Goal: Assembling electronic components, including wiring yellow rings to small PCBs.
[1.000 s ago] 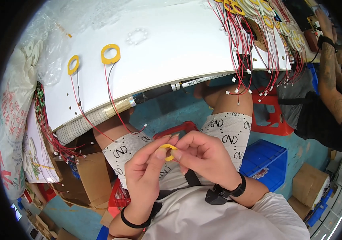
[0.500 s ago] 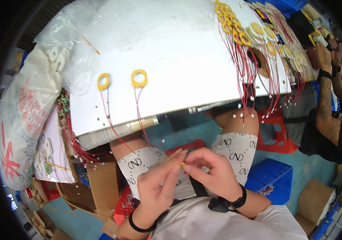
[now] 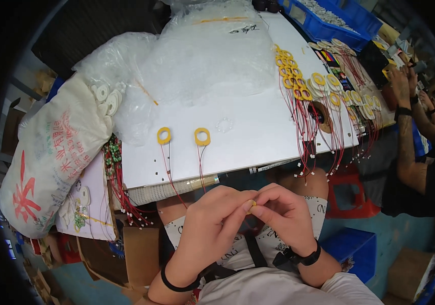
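Hands [image 3: 212, 221] [image 3: 292, 221], fingertips [image 3: 257, 210] inward — yellow piece [image 3: 252, 204] between

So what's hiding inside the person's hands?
A bit of a yellow piece peeks out where the fingertips of the left hand and right hand meet. Both hands cover the rest, so you can't see its whole shape.

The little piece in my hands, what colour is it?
Yellow, from what little of the piece shows, best seen in the head view.
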Demonstrator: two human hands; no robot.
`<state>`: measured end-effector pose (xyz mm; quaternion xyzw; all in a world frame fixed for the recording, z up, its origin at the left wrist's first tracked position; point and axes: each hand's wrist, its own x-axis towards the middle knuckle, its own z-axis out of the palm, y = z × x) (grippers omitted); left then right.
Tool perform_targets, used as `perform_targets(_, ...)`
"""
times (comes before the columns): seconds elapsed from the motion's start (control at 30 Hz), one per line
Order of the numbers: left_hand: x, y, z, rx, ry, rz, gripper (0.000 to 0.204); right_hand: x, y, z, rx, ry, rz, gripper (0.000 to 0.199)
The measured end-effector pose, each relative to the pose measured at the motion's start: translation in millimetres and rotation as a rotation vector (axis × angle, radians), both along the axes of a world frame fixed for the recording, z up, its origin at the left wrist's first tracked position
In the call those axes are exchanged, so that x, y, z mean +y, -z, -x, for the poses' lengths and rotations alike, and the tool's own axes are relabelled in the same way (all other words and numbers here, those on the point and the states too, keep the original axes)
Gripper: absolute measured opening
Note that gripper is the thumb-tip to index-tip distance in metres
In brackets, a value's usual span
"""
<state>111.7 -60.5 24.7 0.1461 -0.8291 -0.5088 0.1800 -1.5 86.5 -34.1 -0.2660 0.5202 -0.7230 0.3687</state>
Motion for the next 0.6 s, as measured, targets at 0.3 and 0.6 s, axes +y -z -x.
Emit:
perform_targets(0.3,-33.7,10.7,14.3,0.012,-0.134,-0.14,0.021,-48.1,-21.7,15.2,0.21,0.173,-0.225,0.009)
perform_targets(0.6,-74.3,1.0,89.6,-0.078,-0.3,0.791,0.017,-88.3,-6.1,60.4,0.855,0.623,-0.575,0.014)
